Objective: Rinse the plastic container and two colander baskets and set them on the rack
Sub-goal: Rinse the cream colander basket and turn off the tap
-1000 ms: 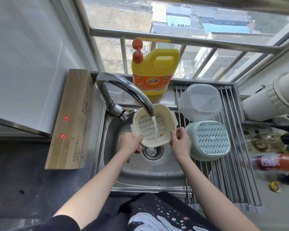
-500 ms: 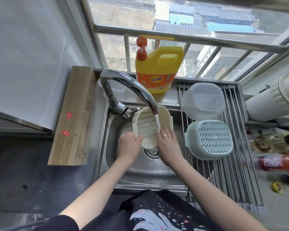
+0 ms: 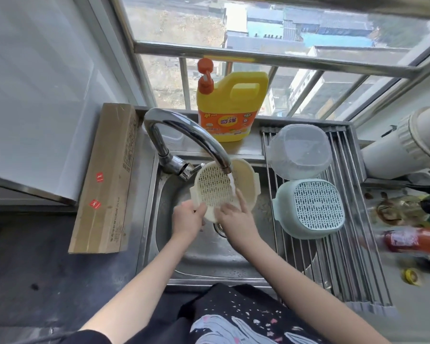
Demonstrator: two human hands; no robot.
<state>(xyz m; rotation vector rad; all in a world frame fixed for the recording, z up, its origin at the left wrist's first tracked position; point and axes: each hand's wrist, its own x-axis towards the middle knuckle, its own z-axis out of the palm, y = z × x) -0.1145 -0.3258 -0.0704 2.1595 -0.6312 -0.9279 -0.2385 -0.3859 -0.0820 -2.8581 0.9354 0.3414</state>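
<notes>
Currently cream colander basket (image 3: pixel 215 188) is over the sink (image 3: pixel 209 254), tilted on edge under the faucet (image 3: pixel 184 135), perforated base facing the camera, water stream (image 3: pixel 231 181) hitting its right part. Left hand (image 3: pixel 188 217) grips the basket's lower-left rim, fingers curled round it. Right hand (image 3: pixel 233 217) lies on the basket's lower-right w/ fingers mostly straight, index pointing up toward the stream; not clamped on anything as far as visible. Drain partly hidden behind the hands.

Rack (image 3: pixel 345 256) at 3 o'clock of the sink. Clear plastic container (image 3: pixel 299 150) sits upside down at the rack's far end, approx 1-2 o'clock from the cream basket. Teal colander basket (image 3: pixel 310 209) also upside down on rack, just beside the container on the near side, touching or nearly touching, can't tell which.

Yellow detergent jug (image 3: pixel 230 108) w/ orange pump at 12 o'clock behind the faucet. Cardboard box (image 3: pixel 107 180) at 9 o'clock along the sink edge.
</notes>
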